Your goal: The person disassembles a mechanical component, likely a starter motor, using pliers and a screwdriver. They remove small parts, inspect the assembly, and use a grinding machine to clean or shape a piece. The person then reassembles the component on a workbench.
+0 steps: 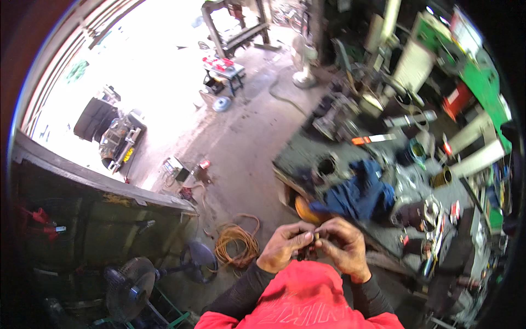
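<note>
Both hands meet just above the red shirt, their fingers curled in and the fingertips drawn close together. The left hand (286,248) has its thumb and bent index finger pinched on a small yellowish piece (316,237), and the right hand (346,248) pinches it from the other side; the piece sits between the fingertips, too covered for its full shape or material to be told. Dark smudges mark the skin, and close-fitting black sleeves (238,294) reach to the wrists.

Taking the hands as the clock's centre, the smooth red cloth of the shirt (301,290) fills six o'clock. Toward one o'clock, a deeply creased blue cloth (359,192) lies heaped on the flat, dark-grey workbench (296,151); a hollow, rounded metal part (327,167) stands at twelve. Glossy, crinkled clear plastic (411,183) lies at two, with a brassy open cylinder (441,177) farther out.

At nine o'clock, an orange-brown hose (236,244) is coiled in loose loops on the stained, worn floor (241,148). Between eight and nine stands a fan (130,289) with a round wire cage.
</note>
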### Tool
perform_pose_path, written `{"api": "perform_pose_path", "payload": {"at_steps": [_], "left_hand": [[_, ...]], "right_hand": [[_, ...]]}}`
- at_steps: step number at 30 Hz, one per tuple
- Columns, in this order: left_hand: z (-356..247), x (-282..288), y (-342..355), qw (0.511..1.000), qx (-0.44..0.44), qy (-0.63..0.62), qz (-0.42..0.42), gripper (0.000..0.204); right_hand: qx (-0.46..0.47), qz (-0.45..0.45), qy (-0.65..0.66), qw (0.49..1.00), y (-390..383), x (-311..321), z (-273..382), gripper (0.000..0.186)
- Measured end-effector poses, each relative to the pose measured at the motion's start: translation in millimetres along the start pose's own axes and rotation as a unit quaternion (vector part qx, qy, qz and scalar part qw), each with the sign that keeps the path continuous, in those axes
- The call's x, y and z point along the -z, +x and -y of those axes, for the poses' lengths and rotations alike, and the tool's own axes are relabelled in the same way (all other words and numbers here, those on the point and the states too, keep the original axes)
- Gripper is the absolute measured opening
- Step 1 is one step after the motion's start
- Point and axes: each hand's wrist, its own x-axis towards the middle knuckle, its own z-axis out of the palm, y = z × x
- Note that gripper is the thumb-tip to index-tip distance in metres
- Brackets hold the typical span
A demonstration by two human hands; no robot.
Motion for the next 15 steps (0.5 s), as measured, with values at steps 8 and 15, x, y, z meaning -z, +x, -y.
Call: {"api": "perform_pose_path", "payload": {"at_steps": [8,15], "left_hand": [[-130,129,24,0.973,-0.139,0.180,-0.036,0.022],[-260,264,149,0.955,-0.091,0.280,-0.044,0.020]], "right_hand": [[-0.226,0.068,0.463,0.854,156,-95,-37,0.012],[-0.205,0.022,0.482,0.852,356,-155,-102,0.013]]}}
